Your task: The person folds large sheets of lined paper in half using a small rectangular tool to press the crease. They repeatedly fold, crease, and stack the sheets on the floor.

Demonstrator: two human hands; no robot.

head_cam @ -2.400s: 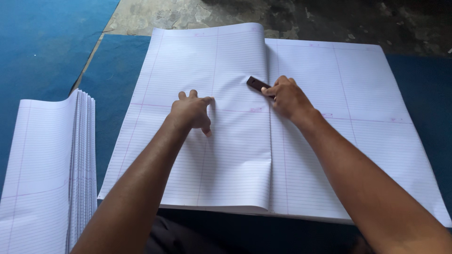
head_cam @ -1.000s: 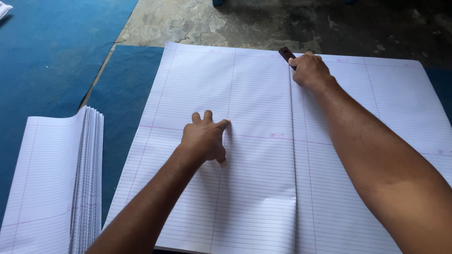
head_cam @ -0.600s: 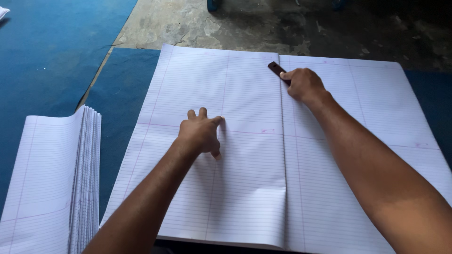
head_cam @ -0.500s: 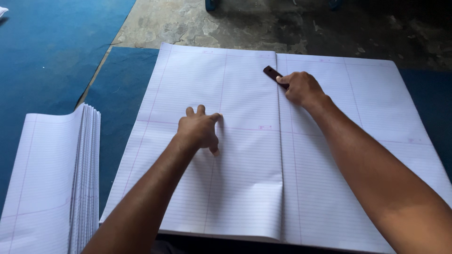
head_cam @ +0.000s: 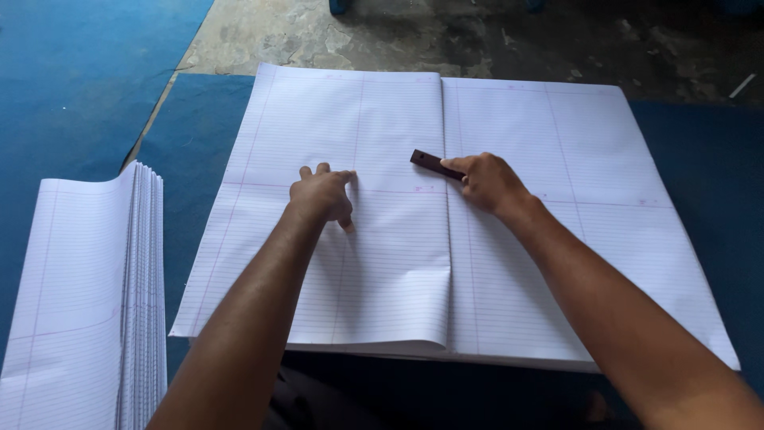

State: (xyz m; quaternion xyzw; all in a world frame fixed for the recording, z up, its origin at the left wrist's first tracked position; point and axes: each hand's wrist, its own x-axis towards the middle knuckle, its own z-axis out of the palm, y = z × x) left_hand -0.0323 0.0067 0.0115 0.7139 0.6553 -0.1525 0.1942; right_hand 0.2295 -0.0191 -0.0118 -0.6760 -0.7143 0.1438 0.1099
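Note:
A large stack of white ruled paper sheets (head_cam: 549,159) lies flat in front of me, with the top sheet folded over to the left so its edge runs down the middle. My left hand (head_cam: 322,195) presses flat on the folded half (head_cam: 350,119), fingers spread. My right hand (head_cam: 487,181) grips a small dark brown flat stick (head_cam: 430,163) and holds it against the fold line near the sheet's middle.
A second pile of folded ruled sheets (head_cam: 87,295) stands at the left on the blue mat (head_cam: 72,95). Bare grey concrete floor (head_cam: 477,36) lies beyond the paper's far edge.
My right hand has drawn the brown stick down the fold from the far edge toward the middle. The left hand stays pressed on the folded half.

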